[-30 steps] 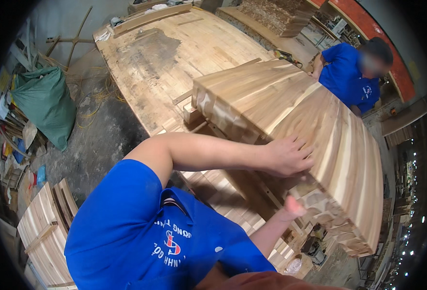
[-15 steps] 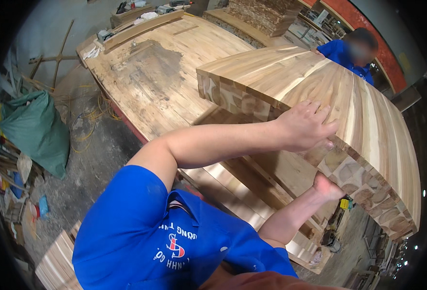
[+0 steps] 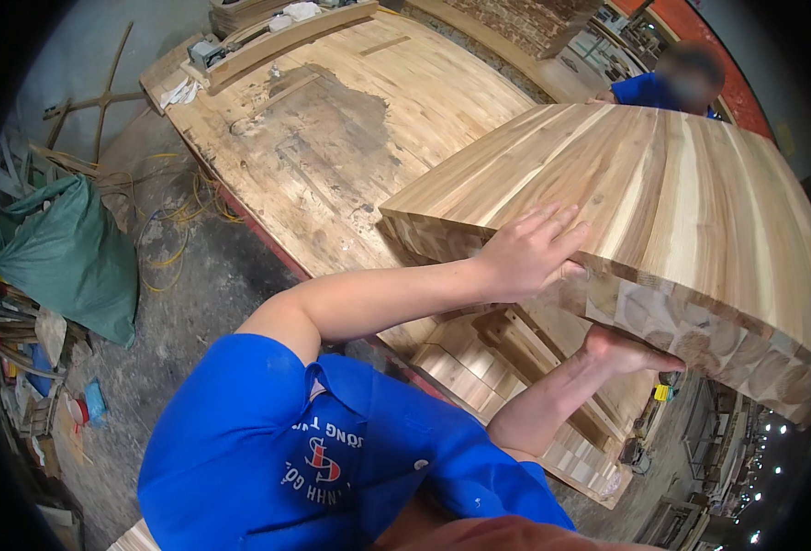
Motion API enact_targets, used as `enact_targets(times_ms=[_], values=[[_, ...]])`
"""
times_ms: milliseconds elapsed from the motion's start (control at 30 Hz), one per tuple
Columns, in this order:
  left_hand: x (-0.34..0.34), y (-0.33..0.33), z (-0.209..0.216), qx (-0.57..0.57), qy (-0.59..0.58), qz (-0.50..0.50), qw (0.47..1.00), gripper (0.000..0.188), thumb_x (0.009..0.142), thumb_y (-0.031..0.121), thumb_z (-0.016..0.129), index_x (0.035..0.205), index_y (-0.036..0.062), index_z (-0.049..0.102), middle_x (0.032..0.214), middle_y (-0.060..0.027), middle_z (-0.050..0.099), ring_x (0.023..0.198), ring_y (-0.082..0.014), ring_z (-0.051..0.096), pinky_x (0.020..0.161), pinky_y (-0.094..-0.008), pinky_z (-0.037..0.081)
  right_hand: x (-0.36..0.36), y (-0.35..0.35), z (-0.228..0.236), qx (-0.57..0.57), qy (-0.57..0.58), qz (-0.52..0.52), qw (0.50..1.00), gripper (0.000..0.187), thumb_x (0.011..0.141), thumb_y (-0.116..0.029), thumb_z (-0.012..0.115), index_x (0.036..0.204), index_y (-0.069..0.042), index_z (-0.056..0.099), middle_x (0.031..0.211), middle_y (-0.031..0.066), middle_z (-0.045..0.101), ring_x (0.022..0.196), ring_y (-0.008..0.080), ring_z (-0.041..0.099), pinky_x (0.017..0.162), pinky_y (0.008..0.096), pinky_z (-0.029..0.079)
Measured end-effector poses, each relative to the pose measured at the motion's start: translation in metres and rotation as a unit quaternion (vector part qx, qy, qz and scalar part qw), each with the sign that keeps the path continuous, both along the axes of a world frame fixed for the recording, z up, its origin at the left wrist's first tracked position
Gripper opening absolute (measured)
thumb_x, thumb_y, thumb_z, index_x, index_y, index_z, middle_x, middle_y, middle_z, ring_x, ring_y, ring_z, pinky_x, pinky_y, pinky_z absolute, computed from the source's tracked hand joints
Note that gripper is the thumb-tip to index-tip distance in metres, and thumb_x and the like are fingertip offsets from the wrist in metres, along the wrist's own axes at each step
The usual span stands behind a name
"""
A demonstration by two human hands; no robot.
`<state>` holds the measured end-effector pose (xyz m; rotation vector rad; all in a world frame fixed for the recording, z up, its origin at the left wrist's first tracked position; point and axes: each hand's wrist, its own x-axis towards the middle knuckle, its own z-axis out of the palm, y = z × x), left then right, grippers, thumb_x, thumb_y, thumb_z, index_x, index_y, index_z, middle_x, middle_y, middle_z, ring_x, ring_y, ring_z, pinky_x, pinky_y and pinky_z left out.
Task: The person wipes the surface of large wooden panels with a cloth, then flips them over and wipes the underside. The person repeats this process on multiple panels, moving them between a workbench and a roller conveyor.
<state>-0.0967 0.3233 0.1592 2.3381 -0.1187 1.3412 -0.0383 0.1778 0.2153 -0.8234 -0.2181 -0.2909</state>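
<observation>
A thick laminated wooden slab [image 3: 662, 174] with a striped top and block-patterned end grain fills the right half of the view. My left hand [image 3: 534, 253] grips its near edge, fingers spread over the top and thumb down at the edge face. Farther right, my right hand [image 3: 630, 354] is under the slab, palm up, fingers stretched along the underside and partly hidden. The slab's left corner is low over the worktable [image 3: 460, 119]; whether it touches cannot be made out. At the far edge, a co-worker [image 3: 648, 89] in blue has a hand by the slab.
Clamps and a long wooden bar [image 3: 290, 41] lie at the worktable's far left. A green sack [image 3: 70, 262] and yellow cables [image 3: 180, 243] are on the floor at left. Wooden rails [image 3: 552, 354] lie beneath the slab. Stacked boards stand behind the table.
The slab's left end has come down toward the worktable and the slab has turned somewhat. My left hand has moved lower and leftward with it; my right hand stays underneath.
</observation>
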Motion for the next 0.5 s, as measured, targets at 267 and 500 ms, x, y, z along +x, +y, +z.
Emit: enact_targets(times_ms=[267,500], values=[[-0.014,0.058,0.015,-0.157,0.000,-0.040,0.987,0.051,0.088,0.027,0.061,0.128,-0.0009,0.047,0.125,-0.0254,0.055,0.114,-0.0401,0.056,0.097,-0.0447,0.045,-0.008,0.059,0.032,-0.036,-0.069,0.045,0.996,0.092,0.086,-0.078,0.025,0.151,-0.013,0.017,0.155,0.0084,0.021,0.141,0.0309,0.022,0.116,0.0484,0.016],[-0.034,0.134,0.027,-0.233,-0.024,0.008,0.972,0.034,0.096,0.027,0.053,0.119,0.0025,0.048,0.089,-0.0109,0.061,0.080,-0.0174,0.058,0.067,-0.0314,0.046,-0.017,0.148,0.038,0.113,-0.176,0.325,0.922,0.067,0.101,-0.041,0.038,0.148,0.000,0.014,0.143,0.0142,0.030,0.134,0.0258,0.030,0.111,0.0372,0.022]])
